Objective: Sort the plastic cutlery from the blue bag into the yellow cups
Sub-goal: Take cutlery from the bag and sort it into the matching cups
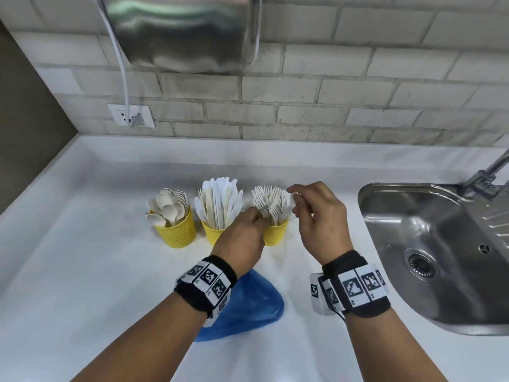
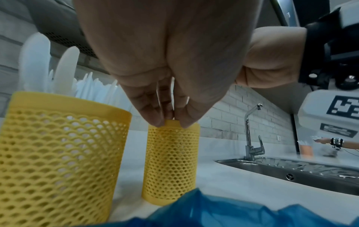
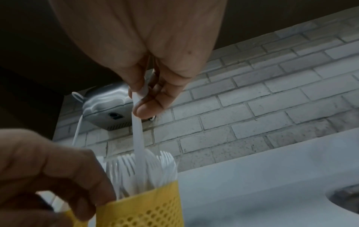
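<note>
Two hands work over a white counter (image 1: 82, 271). Nearest the person lies one crumpled blue bag (image 1: 248, 307), partly under the left wrist; its contents cannot be made out. Each wrist wears one black band with printed square markers.

Just beyond the bag, the left hand (image 1: 242, 238) pinches the rim of the right-hand yellow cup (image 1: 276, 234) between thumb and fingertips (image 2: 155, 121), as the left wrist view shows. The right hand (image 1: 316, 216), above and to the right of that cup, pinches one white piece of cutlery (image 3: 139, 138) by its handle end between thumb and fingers; the piece hangs down with its lower end among the forks (image 1: 271, 202) packed in the cup. Which kind of piece it is cannot be told, since its head is hidden among them.

Three perforated yellow cups stand upright in one row, close together but apart. The left cup (image 1: 176, 232) holds spoons (image 1: 168, 206), the middle cup (image 1: 213, 234) holds knives (image 1: 220, 199), the right one forks, each too many and too tightly packed to count.

To the right sits one steel sink (image 1: 429, 244) with one tap (image 1: 490, 172). Farther back, on the brick wall (image 1: 330, 106), are one socket (image 1: 130, 115) with one white cord (image 1: 121, 56) plugged in and one steel appliance (image 1: 181, 31) above.
</note>
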`<state>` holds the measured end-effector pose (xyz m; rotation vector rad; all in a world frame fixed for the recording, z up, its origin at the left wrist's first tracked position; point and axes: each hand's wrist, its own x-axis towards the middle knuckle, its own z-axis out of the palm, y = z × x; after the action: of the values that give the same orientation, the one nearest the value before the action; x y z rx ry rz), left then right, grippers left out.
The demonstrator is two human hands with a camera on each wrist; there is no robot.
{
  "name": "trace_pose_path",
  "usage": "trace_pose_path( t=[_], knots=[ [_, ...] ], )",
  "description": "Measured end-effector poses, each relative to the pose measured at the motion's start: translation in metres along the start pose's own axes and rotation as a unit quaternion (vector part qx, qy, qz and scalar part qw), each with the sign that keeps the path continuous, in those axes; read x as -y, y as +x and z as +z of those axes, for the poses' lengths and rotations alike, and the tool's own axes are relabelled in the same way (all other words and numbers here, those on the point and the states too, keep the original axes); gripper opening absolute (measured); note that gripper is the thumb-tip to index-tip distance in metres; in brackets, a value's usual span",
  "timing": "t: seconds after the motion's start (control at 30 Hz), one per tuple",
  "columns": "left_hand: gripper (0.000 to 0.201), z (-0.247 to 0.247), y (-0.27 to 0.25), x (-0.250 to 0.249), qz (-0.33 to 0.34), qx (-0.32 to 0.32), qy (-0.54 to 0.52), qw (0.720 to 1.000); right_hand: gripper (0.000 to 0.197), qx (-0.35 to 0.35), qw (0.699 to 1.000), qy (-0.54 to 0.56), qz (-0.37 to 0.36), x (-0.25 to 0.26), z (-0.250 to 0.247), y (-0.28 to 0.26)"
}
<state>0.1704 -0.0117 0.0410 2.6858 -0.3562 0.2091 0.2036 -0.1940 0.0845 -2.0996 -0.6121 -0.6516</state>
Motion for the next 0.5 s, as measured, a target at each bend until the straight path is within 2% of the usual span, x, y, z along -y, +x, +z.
trace_pose_path(
  t=[0.17, 0.3, 0.4, 0.5],
  knots=[
    [0.031, 0.002, 0.003, 0.001, 0.016, -0.023, -0.011, 1.0, 0.024, 0.038, 0.999, -0.012, 0.021, -0.022, 0.018, -0.006],
    [0.025, 0.001, 0.002, 0.003, 0.028, -0.024, -0.013, 0.999, 0.029, 0.05, 0.992, -0.117, 0.022, -0.028, 0.033, -0.017],
    [0.026, -0.002, -0.002, 0.004, 0.022, -0.011, -0.023, 0.999, 0.045, 0.107, 0.974, -0.194, 0.047, -0.032, 0.04, -0.027],
    [0.027, -0.011, -0.013, 0.008, 0.005, -0.026, -0.034, 0.999, 0.061, 0.16, 0.959, -0.211, 0.099, -0.026, 0.04, -0.03]
  ],
)
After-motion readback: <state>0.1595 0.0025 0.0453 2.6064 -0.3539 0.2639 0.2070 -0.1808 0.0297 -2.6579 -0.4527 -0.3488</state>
